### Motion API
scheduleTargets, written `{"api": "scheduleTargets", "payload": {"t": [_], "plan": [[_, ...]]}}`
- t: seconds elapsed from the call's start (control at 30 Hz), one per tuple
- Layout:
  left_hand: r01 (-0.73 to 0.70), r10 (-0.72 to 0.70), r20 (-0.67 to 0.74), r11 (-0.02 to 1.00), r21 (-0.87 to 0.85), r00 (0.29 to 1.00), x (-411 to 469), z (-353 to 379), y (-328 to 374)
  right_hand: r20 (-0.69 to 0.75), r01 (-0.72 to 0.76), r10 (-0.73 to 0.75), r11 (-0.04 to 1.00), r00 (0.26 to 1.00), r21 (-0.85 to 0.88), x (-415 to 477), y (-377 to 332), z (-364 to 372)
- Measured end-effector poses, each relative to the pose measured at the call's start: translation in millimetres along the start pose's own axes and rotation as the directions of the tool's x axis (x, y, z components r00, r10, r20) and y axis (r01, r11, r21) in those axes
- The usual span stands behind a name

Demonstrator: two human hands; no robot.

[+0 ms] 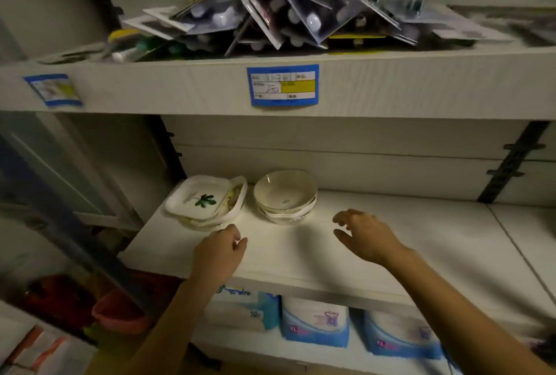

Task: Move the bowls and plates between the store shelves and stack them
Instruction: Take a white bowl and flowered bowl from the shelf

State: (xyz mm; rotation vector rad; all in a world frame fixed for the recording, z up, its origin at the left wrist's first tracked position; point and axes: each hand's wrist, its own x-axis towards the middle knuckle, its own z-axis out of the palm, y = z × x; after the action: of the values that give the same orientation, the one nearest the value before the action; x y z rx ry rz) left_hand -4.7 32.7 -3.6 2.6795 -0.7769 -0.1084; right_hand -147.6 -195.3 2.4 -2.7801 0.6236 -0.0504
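Left hand: empty, fingers loose, just before the plates.
Right hand: empty, spread, right of the bowls.

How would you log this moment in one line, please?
left hand: open, empty | right hand: open, empty | bowls: stacked on shelf | plates: stacked beside bowls

left grip: back up, fingers loosely curled, holding nothing | right grip: palm turned inward, fingers spread and slightly bent, thumb apart, nothing held | left forearm: bare, reaching forward from below | right forearm: bare, reaching in from lower right | grips apart, not touching
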Motion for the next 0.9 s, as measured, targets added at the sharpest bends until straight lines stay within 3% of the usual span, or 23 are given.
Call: {"api": "scheduleTargets", "payload": {"t": [0.27,0.5,0.9], "plan": [[-0.115,0.114,-0.007,0.993,-0.037,0.993,37.2,-4.7,-13.1,-0.012,-0.179,0.179,0.984,0.984,0.012,35.2,-18.4,9.5],[-0.131,0.130,-0.029,0.991,-0.042,0.991,52.7,-6.7,-16.7,0.113,-0.384,0.374,0.920,0.921,0.083,97.6,-20.0,18.5],[-0.137,0.137,-0.013,0.990,-0.022,0.991,66.7,1.7,-16.9,0.201,-0.451,0.426,0.887,0.882,0.096,142.7,-16.0,27.4]]}}
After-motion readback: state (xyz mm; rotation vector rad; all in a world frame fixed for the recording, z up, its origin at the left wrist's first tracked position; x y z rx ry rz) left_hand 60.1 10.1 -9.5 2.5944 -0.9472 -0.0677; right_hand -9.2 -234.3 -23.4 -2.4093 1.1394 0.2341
